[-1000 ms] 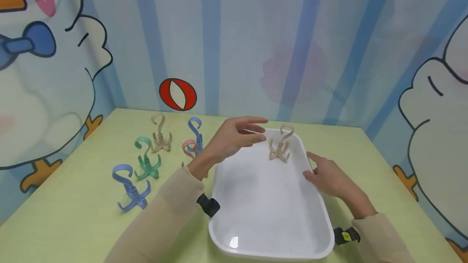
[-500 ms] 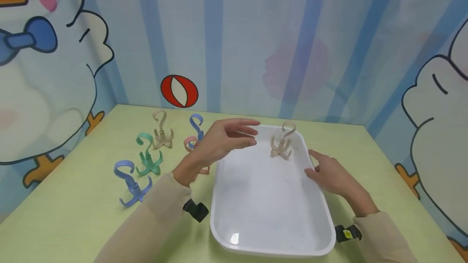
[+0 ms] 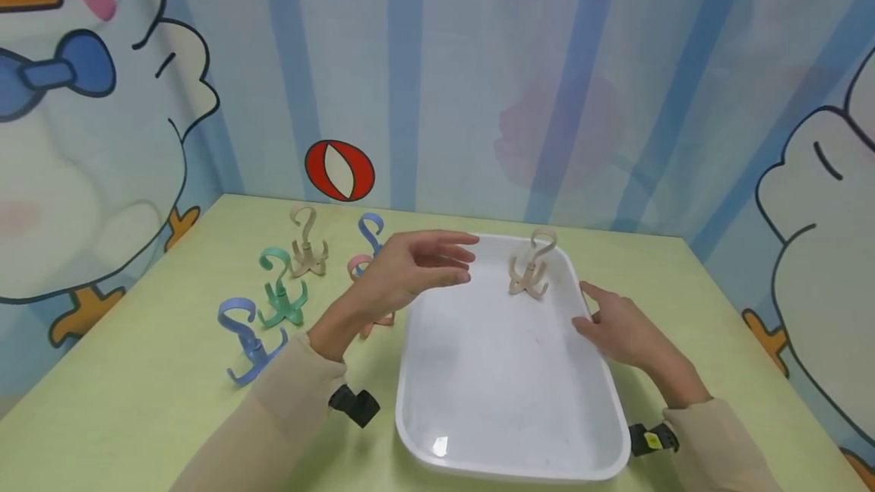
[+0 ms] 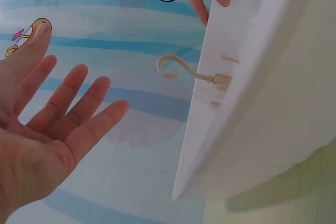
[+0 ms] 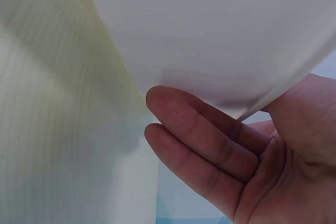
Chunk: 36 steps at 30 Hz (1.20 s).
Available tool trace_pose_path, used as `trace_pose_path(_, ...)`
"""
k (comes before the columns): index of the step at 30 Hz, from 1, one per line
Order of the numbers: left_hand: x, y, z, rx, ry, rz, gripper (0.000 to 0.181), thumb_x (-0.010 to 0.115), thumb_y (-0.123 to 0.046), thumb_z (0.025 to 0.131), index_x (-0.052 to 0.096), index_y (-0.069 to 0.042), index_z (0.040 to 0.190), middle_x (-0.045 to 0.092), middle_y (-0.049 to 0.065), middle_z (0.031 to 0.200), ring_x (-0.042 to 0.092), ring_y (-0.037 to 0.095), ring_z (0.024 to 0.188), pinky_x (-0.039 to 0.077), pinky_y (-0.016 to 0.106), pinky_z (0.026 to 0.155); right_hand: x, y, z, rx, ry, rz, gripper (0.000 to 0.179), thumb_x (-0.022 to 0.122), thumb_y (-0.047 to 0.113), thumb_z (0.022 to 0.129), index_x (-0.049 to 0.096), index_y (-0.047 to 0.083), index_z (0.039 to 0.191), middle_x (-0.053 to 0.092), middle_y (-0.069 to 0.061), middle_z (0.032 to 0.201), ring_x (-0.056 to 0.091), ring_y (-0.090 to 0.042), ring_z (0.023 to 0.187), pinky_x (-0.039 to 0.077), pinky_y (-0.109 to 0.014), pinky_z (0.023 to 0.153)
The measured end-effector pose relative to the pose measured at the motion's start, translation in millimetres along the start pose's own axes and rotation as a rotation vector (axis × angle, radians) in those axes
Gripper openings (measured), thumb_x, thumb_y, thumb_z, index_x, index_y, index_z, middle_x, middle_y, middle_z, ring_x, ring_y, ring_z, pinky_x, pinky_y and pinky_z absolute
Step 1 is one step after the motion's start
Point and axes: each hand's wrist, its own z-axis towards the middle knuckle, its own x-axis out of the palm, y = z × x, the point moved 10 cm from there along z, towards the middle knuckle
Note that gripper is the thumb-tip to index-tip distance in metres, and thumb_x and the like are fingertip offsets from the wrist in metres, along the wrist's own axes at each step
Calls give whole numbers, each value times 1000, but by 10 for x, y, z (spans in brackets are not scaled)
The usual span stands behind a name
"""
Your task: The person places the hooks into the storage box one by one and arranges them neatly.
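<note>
My left hand hangs over the left rim of a white plastic tray, its fingers loosely extended and holding nothing. The left wrist view shows that palm with the fingers spread apart. On the tray's right rim, my right hand grips the edge, thumb over the inner side and fingers against the outer wall. A beige multi-prong swivel hook stands upright in the tray's far right corner. Beside my left hand is a pink hook, partly hidden behind it.
Left of the tray on the pale green table stand a front blue hook, a green hook, a beige hook and a back blue hook, partly covered by my hand. A striped cartoon cloth hangs behind.
My left hand has moved left and slightly down, away from the beige hook in the tray. My right hand keeps its grip on the rim.
</note>
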Motion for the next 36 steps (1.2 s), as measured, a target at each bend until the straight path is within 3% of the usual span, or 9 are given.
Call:
trace_pose_path(8, -89, 12, -116, 3, -12, 22, 48, 78, -11, 96, 67, -16, 143, 74, 9, 132, 74, 21, 120, 59, 39, 104, 6, -4, -5, 4, 2, 7, 72, 59, 16, 107, 22, -12, 162, 72, -32, 118, 78, -32, 92, 63, -37, 65)
trace_pose_path(15, -175, 95, -215, -48, -42, 51, 47, 80, -15, 95, 70, -22, 140, 76, 3, 129, 75, 18, 116, 57, 43, 105, 14, -16, -2, 7, 5, 9, 72, 59, 16, 107, 21, -12, 162, 73, -31, 117, 78, -31, 92, 60, -35, 63)
trace_pose_path(22, -191, 110, -271, -44, -46, 64, 46, 80, -16, 95, 70, -21, 140, 76, 6, 130, 74, 19, 117, 58, 29, 87, 21, -10, -8, 6, 9, 11, 73, 59, 16, 107, 21, -11, 163, 71, -33, 121, 78, -34, 95, 63, -38, 66)
trace_pose_path(27, -244, 93, -345, -27, -53, 64, 47, 79, -16, 95, 69, -19, 141, 74, 9, 133, 73, 24, 122, 60, 34, 97, 22, -4, 0, -2, 6, 13, 72, 58, 16, 107, 21, -11, 163, 69, -34, 124, 78, -35, 95, 64, -38, 67)
trace_pose_path(30, -302, 109, -405, -49, -61, 55, 47, 79, -19, 96, 69, -21, 141, 74, 7, 133, 72, 24, 121, 64, 34, 83, 25, -6, 2, 1, 5, 17, 72, 58, 16, 107, 22, -10, 163, 69, -35, 125, 78, -34, 95, 64, -38, 67)
trace_pose_path(32, -345, 122, -445, -65, -66, 44, 47, 79, -19, 95, 69, -22, 141, 74, 7, 133, 74, 19, 116, 63, 32, 68, 26, -4, 1, 3, 4, 19, 72, 59, 15, 107, 22, -11, 163, 69, -35, 125, 78, -35, 95, 65, -39, 67)
trace_pose_path(36, -424, 126, -512, -71, -72, 3, 48, 79, -13, 96, 68, -18, 142, 72, 12, 135, 73, 12, 75, 65, 34, 65, 23, 3, 3, 7, 1, 18, 72, 60, 14, 106, 22, -13, 162, 69, -36, 123, 78, -36, 95, 66, -41, 69)
